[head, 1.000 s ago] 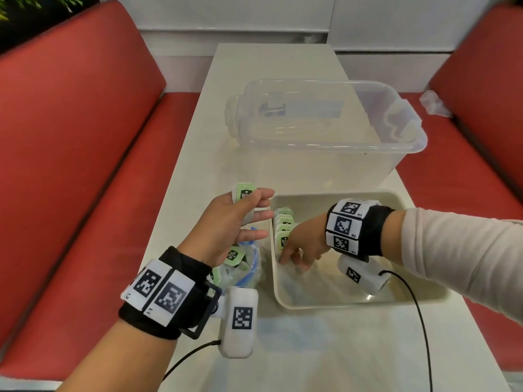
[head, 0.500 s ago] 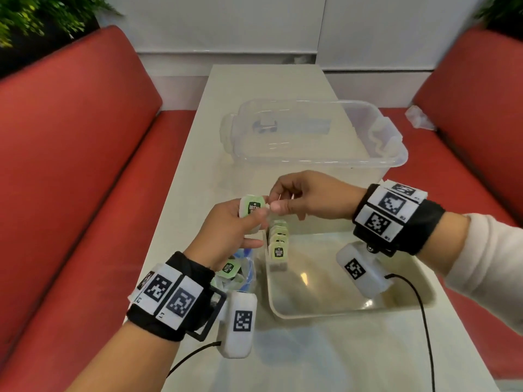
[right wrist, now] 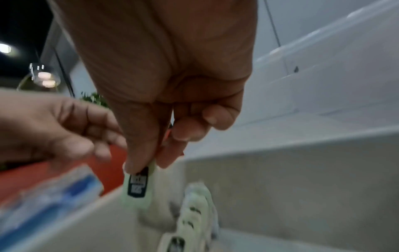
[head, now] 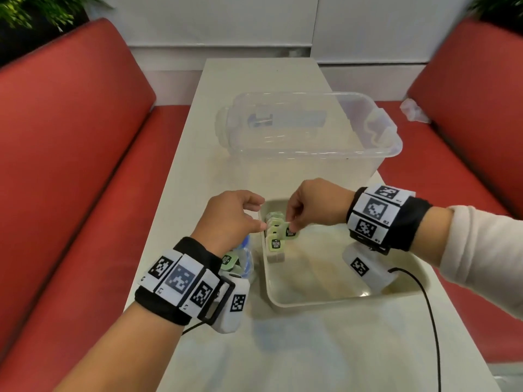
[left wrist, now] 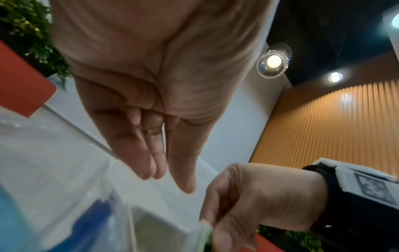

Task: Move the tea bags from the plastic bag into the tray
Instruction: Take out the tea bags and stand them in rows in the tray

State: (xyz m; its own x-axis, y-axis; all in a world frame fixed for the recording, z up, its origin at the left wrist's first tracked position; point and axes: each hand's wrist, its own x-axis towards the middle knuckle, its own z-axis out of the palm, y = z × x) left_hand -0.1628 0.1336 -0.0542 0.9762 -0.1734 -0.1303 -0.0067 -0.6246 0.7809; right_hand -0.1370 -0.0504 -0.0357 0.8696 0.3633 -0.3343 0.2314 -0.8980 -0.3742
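1. Right hand [head: 317, 205] at frame centre pinched a tea bag [head: 290, 231] by its top edge, thumb and fingers [right wrist: 138, 153] closed on it, over the tray's [head: 325, 299] upper-left corner.
2. Row of tea bags [head: 275, 234] stood on edge along the tray's left wall, just below the held one.
3. Left hand [head: 232, 219] left of the tray, fingers straight and together, holding nothing.
4. Plastic bag [head: 243, 258] under the left hand, one tea bag [head: 227, 260] visible inside.
5. Clear tub [head: 311, 131] behind the tray, upper centre.
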